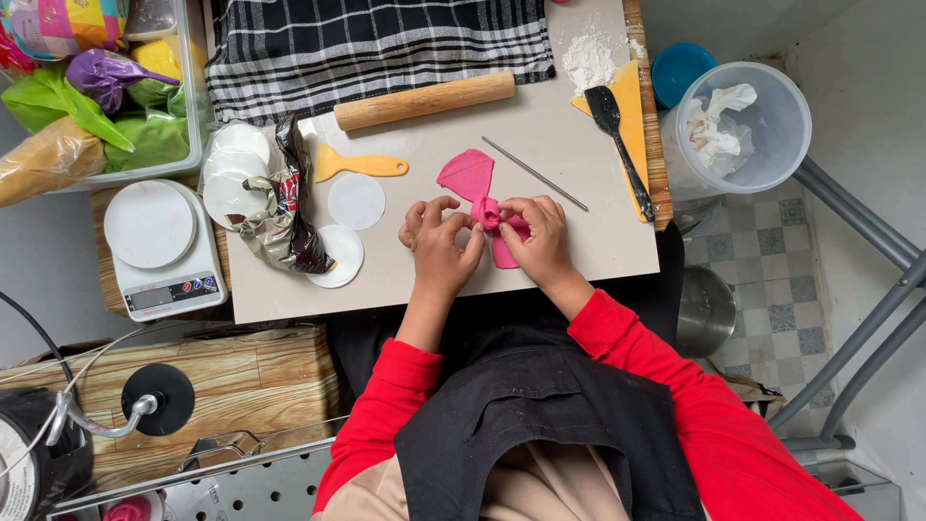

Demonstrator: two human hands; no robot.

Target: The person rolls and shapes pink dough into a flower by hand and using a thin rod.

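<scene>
A flat pink piece of dough [468, 176] lies on the beige work board [569, 135], pinched into a bow-like shape at its middle. My left hand [439, 246] and my right hand [540, 236] both pinch the gathered middle of the pink dough with their fingertips. A wooden rolling pin [424, 100] lies beyond the hands. A thin metal rod [535, 174] rests to the right of the dough. Round white discs [356, 201] lie to the left.
A yellow scraper [357, 166], a black spatula [617, 135], a flour pile [588, 60] and a checked cloth [376, 43] lie on the board. A white kitchen scale [159, 246] and a tub of coloured bags [106, 96] stand left. A clear plastic bucket [772, 145] stands right.
</scene>
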